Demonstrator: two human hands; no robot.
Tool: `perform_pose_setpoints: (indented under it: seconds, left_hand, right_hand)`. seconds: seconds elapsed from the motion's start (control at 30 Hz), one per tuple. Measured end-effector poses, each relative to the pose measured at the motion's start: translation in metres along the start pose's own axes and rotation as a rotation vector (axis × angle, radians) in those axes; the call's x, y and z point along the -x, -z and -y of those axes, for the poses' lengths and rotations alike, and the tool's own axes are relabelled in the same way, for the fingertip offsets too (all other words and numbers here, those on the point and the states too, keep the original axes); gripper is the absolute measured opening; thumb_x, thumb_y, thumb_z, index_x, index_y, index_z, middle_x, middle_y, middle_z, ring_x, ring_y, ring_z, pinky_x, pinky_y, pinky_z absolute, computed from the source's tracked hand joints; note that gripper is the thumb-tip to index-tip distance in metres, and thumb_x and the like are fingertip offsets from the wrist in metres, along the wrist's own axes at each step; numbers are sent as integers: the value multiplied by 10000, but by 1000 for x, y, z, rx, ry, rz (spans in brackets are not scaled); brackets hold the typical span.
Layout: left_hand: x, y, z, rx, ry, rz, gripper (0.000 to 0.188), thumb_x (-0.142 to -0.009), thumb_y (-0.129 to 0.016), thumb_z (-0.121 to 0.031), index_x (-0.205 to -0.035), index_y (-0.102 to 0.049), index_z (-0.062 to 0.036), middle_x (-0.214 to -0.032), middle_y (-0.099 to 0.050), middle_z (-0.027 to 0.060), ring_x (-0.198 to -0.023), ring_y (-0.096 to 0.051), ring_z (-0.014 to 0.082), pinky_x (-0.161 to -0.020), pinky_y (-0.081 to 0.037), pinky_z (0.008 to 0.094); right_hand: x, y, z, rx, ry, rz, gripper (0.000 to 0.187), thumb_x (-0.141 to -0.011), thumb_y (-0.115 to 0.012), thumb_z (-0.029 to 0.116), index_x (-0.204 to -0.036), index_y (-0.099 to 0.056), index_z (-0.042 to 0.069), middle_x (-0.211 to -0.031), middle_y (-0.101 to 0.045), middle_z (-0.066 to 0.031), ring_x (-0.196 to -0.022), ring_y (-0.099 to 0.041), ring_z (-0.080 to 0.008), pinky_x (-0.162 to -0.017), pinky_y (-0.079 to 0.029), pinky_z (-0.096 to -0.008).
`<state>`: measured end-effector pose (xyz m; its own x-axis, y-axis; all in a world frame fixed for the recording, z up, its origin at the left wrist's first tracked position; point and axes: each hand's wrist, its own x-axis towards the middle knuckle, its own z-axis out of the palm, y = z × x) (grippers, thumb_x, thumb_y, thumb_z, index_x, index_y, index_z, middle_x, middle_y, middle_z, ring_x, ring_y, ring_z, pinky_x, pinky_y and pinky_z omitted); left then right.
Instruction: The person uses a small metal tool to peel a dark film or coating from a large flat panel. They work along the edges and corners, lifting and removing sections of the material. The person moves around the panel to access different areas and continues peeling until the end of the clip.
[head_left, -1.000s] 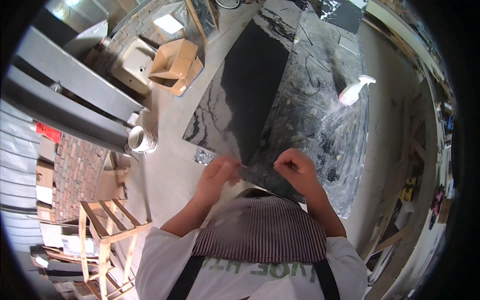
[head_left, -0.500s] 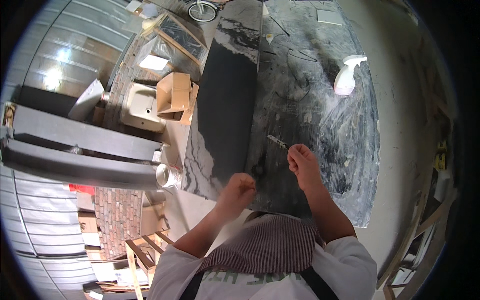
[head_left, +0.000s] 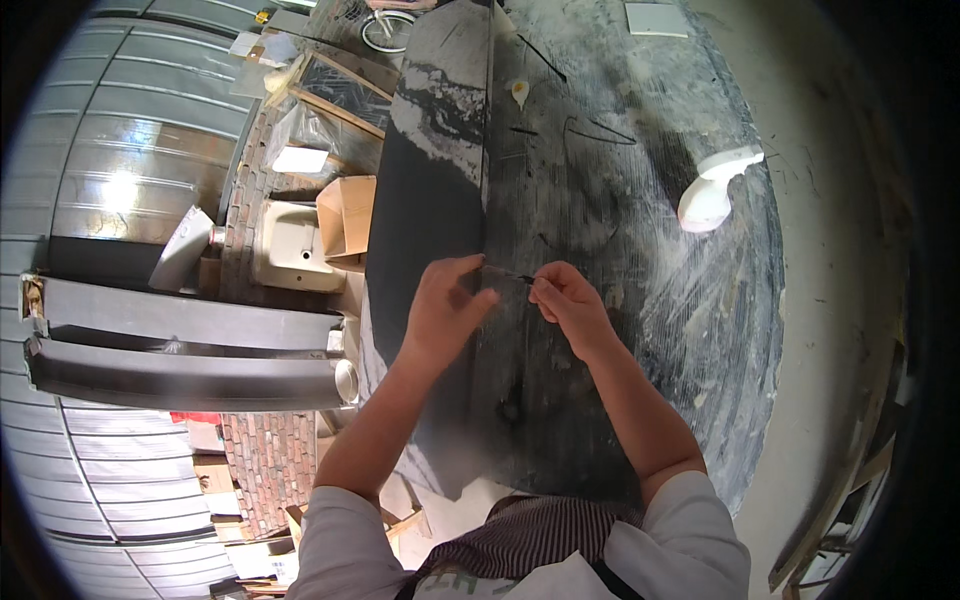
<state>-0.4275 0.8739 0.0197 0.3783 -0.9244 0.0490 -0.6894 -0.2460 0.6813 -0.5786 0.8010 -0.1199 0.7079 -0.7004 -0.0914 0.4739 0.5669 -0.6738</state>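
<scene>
My right hand is closed in a pinch on the dark end of a thin narrow strip, whose exact kind I cannot make out. My left hand is at the strip's other end, thumb and forefinger apart; whether a fingertip touches it I cannot tell. Both hands are above the seam between a smooth dark slab with white-grey veining and the dusty, scratched black worktop.
A white spray bottle stands on the worktop to the right. Farther off are a white square tile, a dark thin rod and a small white-and-orange piece. Left of the slab are a cardboard box, a sink and long grey channels.
Both hands have moved forward, and the right one has also come left with the strip. My left hand has opened from a closed pinch and reached the strip's free end.
</scene>
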Motion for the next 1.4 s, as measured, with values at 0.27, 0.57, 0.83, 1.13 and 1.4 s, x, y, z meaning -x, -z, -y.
perform_pose_setpoints:
  seconds: [0.27,0.57,0.83,1.13,1.4]
  left_hand:
    - [-100,-9,14,-137,-155,-12,75,-817,-739,-49,-860,-681,-31,-875,-637,99,-782,-638,229,-683,-513,321]
    - [-216,-32,36,-103,-9,-28,87,-860,-721,-108,-900,-703,-32,-833,-676,90,-717,-663,184,-661,-515,323]
    - [-264,-47,51,-129,-116,-37,124,-888,-727,-141,-918,-708,-21,-832,-675,70,-738,-642,136,-682,-509,289]
    - [-274,-39,50,9,-105,41,114,-911,-719,-120,-917,-694,-9,-828,-662,23,-764,-603,79,-687,-493,258]
    - [-307,-43,71,-128,-135,-77,113,-913,-710,-110,-928,-694,1,-802,-669,27,-730,-598,95,-673,-487,267]
  right_hand:
    - [-101,18,10,250,34,-59,143,-1044,-553,183,-1116,-596,67,-914,-607,6,-729,-493,-62,-635,-421,-240]
    - [-206,30,28,403,208,-267,257,-1010,-591,175,-1221,-612,30,-988,-674,-42,-858,-619,-109,-738,-495,-273]
    - [-245,43,32,495,305,-384,222,-981,-626,166,-1168,-664,53,-996,-681,-26,-851,-623,-100,-749,-496,-276]
    - [-246,42,38,361,369,-341,224,-957,-678,168,-1153,-685,59,-963,-694,-15,-865,-630,-89,-773,-504,-263]
    - [-293,32,24,356,350,-450,212,-946,-694,173,-1115,-688,45,-972,-713,-43,-883,-660,-122,-784,-516,-281]
